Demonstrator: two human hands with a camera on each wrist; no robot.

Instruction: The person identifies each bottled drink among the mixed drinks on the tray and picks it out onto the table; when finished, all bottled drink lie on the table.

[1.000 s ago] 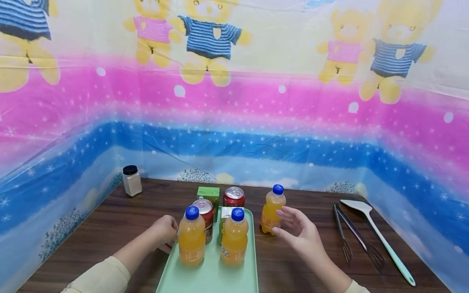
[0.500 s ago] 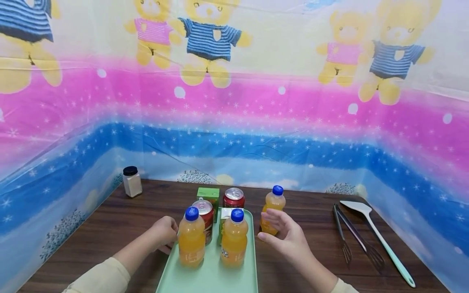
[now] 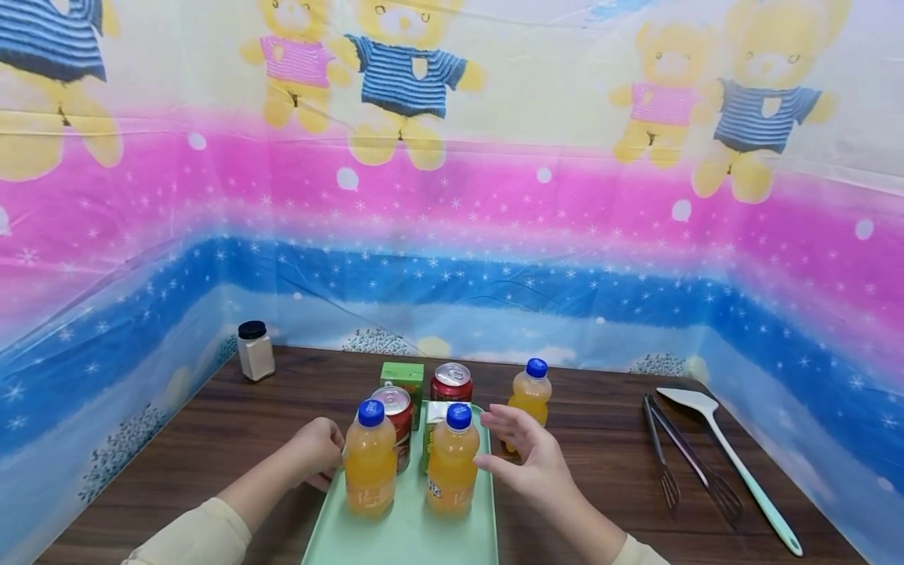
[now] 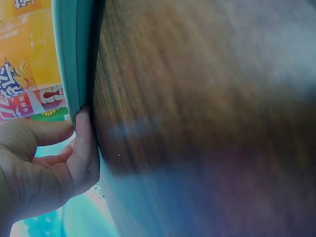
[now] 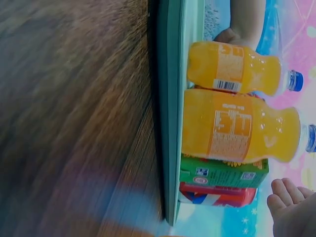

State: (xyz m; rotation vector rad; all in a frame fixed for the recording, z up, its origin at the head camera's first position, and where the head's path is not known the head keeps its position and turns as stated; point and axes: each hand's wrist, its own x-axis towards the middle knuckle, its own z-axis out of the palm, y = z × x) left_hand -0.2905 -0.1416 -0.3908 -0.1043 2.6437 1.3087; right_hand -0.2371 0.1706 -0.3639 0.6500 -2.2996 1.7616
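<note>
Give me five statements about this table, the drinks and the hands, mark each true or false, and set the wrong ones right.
1. The left hand grips the edge of the tray. True.
2. Three bottles stand on the tray. False: only the left bottle and the right bottle do; the far bottle stands on the table.
3. The far bottle has a blue cap. True.
4. The right hand holds the spatula. False: it holds nothing; the spatula lies on the table, right of the tray.
5. The jar has a black lid. True.
</note>
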